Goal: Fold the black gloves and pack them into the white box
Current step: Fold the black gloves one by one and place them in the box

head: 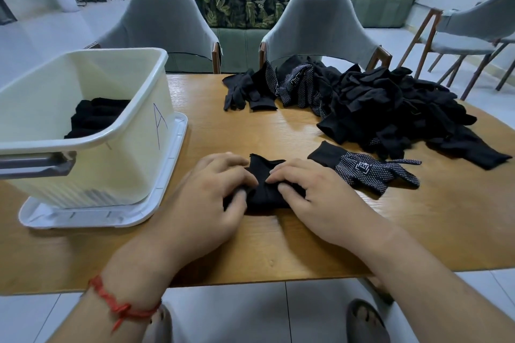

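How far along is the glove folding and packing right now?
Done: some folded gloves already lie in the white box. In hand: the left hand and right hand pinch one black glove on the table, mid-fold. Left: the dotted glove beside the right hand, the large pile at the far right and the smaller bunch behind lie unfolded, so most of the job remains.
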### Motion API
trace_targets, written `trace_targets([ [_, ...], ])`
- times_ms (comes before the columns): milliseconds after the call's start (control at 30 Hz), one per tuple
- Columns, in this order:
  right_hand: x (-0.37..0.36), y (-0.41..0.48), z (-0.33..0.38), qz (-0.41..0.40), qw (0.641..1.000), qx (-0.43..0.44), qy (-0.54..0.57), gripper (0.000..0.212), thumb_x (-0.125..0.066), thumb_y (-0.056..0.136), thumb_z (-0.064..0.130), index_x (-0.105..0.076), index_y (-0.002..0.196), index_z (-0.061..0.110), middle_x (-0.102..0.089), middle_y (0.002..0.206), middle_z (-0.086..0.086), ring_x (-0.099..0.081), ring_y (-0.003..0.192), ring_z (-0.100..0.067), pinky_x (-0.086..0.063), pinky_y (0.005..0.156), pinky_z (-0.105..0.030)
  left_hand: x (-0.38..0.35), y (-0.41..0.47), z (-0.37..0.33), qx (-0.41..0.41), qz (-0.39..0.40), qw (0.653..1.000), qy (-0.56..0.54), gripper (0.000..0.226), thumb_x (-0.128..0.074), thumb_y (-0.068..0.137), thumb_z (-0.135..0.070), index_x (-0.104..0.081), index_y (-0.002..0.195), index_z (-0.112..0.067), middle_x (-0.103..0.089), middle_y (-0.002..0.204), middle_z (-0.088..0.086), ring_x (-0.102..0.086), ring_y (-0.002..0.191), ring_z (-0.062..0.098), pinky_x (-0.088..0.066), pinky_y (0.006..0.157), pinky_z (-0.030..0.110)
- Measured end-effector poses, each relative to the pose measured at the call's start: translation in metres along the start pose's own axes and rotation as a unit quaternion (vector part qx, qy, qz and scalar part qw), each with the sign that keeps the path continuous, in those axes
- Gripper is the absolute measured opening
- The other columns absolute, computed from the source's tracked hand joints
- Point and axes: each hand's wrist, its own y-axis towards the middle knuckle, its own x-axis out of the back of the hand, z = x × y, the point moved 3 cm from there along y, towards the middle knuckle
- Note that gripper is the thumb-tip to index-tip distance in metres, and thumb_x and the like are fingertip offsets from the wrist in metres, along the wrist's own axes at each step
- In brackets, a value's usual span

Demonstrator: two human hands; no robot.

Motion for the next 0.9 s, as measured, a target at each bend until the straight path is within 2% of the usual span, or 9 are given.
trace_targets([
  [67,0.002,0.000,0.002,0.003,1.000,0.000,-0.001,0.020,-0.063,0.103,0.036,-0.075,0.117,0.032,-0.066,0.123,0.023,-0.058,0.122,-0.003,-0.044,0.108,-0.027,-0.002,-0.004,0.000,-0.056,0.032,0.997,0.042,0.029,-0.061,0.094,-0.050,-0.067,0.122,-0.043,-0.050,0.148,-0.026,-0.028,0.152,0.000,-0.036,0.121,0.039],
  [167,0.003,-0.001,0.004,0.022,0.999,0.004,-0.028,0.035,-0.068,0.092,0.059,-0.072,0.120,0.037,-0.063,0.124,0.026,-0.056,0.121,-0.001,-0.043,0.106,-0.023,-0.007,-0.002,0.001,-0.065,-0.002,0.997,0.052,0.024,-0.061,0.097,-0.051,-0.069,0.118,-0.040,-0.056,0.141,-0.026,-0.035,0.149,0.001,-0.041,0.117,0.041],
  [233,0.002,-0.001,0.004,0.027,0.999,0.011,-0.044,0.039,-0.075,0.088,0.058,-0.071,0.120,0.036,-0.062,0.124,0.025,-0.056,0.119,-0.001,-0.044,0.105,-0.024,-0.009,0.001,-0.003,-0.080,-0.025,0.995,0.055,0.019,-0.058,0.101,-0.043,-0.070,0.113,-0.034,-0.063,0.132,-0.021,-0.044,0.144,0.004,-0.045,0.114,0.042],
  [333,0.002,0.000,0.006,-0.007,0.999,0.025,-0.024,0.022,-0.078,0.090,0.040,-0.074,0.111,0.034,-0.067,0.111,0.022,-0.061,0.109,-0.005,-0.051,0.096,-0.033,-0.006,0.001,-0.011,-0.085,-0.049,0.995,0.025,0.019,-0.055,0.102,-0.037,-0.068,0.112,-0.027,-0.070,0.120,-0.015,-0.056,0.134,0.008,-0.048,0.108,0.041],
  [500,0.018,-0.003,0.009,0.023,0.981,-0.075,0.178,0.007,-0.083,0.092,0.032,-0.081,0.097,0.029,-0.074,0.084,0.003,-0.069,0.083,-0.017,-0.055,0.078,-0.044,0.013,-0.004,-0.025,0.000,-0.076,0.990,-0.122,0.004,-0.063,0.104,-0.032,-0.066,0.105,-0.033,-0.069,0.089,-0.015,-0.068,0.085,0.011,-0.052,0.071,0.024],
  [567,0.023,-0.004,0.013,0.047,0.951,-0.102,0.288,0.005,-0.084,0.092,0.027,-0.081,0.095,0.024,-0.073,0.079,-0.001,-0.069,0.076,-0.019,-0.052,0.069,-0.039,0.020,-0.005,-0.031,0.010,-0.092,0.983,-0.161,0.004,-0.066,0.102,-0.029,-0.068,0.103,-0.031,-0.070,0.089,-0.013,-0.069,0.087,0.013,-0.049,0.068,0.016],
  [667,0.026,-0.004,0.017,0.048,0.913,-0.117,0.389,0.010,-0.082,0.091,0.022,-0.080,0.096,0.015,-0.069,0.081,-0.013,-0.064,0.074,-0.027,-0.050,0.067,-0.037,0.027,-0.005,-0.037,0.030,-0.094,0.971,-0.216,0.006,-0.069,0.100,-0.027,-0.071,0.106,-0.029,-0.074,0.094,-0.010,-0.070,0.093,0.015,-0.052,0.074,0.015],
  [767,0.026,-0.004,0.018,0.038,0.901,-0.125,0.413,0.018,-0.079,0.092,0.020,-0.078,0.105,0.008,-0.067,0.081,-0.021,-0.063,0.070,-0.023,-0.051,0.064,-0.031,0.028,-0.004,-0.032,0.105,-0.062,0.923,-0.365,0.018,-0.077,0.097,-0.033,-0.072,0.113,-0.027,-0.077,0.103,0.000,-0.075,0.096,0.020,-0.062,0.084,0.029],
  [900,0.027,-0.002,0.016,0.039,0.906,-0.127,0.403,0.020,-0.081,0.094,0.026,-0.078,0.105,0.009,-0.060,0.092,-0.039,-0.059,0.076,-0.034,-0.046,0.071,-0.049,0.020,-0.001,-0.026,0.230,0.033,0.792,-0.565,0.049,-0.060,0.100,-0.053,-0.075,0.122,-0.013,-0.078,0.115,0.011,-0.076,0.109,0.031,-0.064,0.087,0.042],
])
